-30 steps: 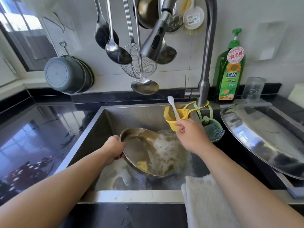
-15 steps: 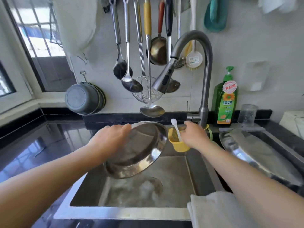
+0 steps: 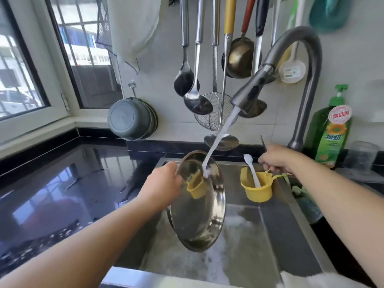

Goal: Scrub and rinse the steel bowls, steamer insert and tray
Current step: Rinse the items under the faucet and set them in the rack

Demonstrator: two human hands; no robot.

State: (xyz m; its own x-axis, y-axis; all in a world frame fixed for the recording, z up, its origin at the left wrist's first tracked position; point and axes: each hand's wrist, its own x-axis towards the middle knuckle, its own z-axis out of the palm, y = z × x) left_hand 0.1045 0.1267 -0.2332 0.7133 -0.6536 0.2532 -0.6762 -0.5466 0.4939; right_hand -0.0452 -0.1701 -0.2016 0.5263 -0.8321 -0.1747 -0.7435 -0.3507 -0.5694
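Your left hand grips the upper left rim of the steel bowl, fingers curled over the edge, and holds it tipped steeply on its side above the sink, its hollow facing right toward the tap. A stream of water slants down from the pull-out faucet head and strikes the upper inside of the bowl, just beside your fingers; the bowl's polished inside mirrors a yellow shape. Your right hand is at the back right of the sink by the base of the faucet, fingers curled around the thin faucet lever, which sticks up behind the knuckles. Just below and left of that hand, a yellow cup hangs inside the sink's rear wall with a white brush handle standing in it. Foam and water lie on the sink floor beneath the bowl. On the wall behind, ladles and a wire skimmer hang from a rail, with 1 grey pot hung on a hook to the left. A green dish soap bottle stands on the dark countertop to the right of the faucet, a clear glass beside it. A white towel drapes over the near right edge of the sink.
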